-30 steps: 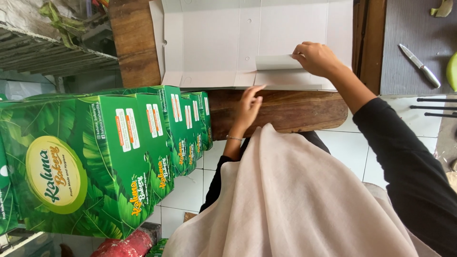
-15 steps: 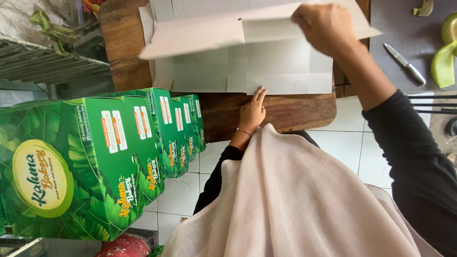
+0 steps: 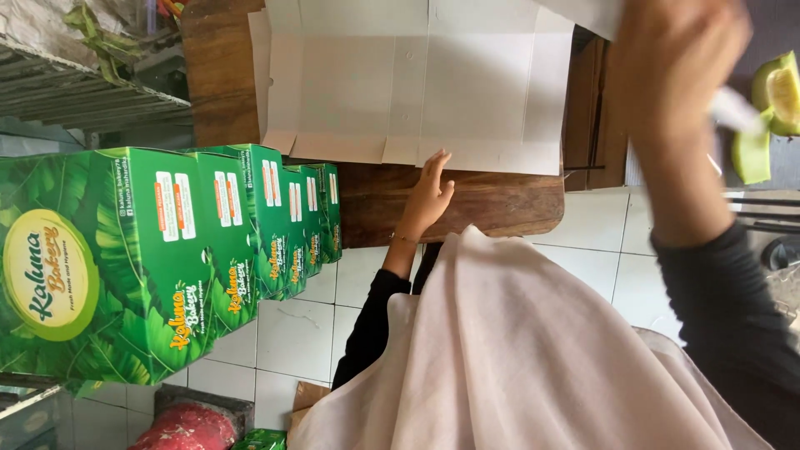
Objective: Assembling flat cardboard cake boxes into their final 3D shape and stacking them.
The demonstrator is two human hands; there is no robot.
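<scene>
Draping down the lower middle of the view is a pale pink cloth [image 3: 533, 358] worn by the person, with black sleeves showing on both sides of it. Beyond the cloth, the left hand [image 3: 427, 198] reaches out over the edge of a dark wooden table [image 3: 492, 208]. Its fingers are straight and close together, holding nothing, and their tips sit at the near edge of a flat white cardboard sheet [image 3: 417, 79] that lies unfolded on the table, creases and flaps showing. The right hand [image 3: 675, 75] is raised high and close to the camera, blurred, on the right of the view. It appears to grip a corner of another white sheet [image 3: 583, 12] at the top edge, though how the fingers are set cannot be told.

On the left stands a row of green boxes [image 3: 175, 242] printed with leaves, set one behind the other on the white tiled floor [image 3: 292, 325]. A red bag [image 3: 187, 427] lies at the bottom left. Farther off on the right is a cut green fruit [image 3: 775, 104], and at the top left a slatted shelf [image 3: 75, 100].
</scene>
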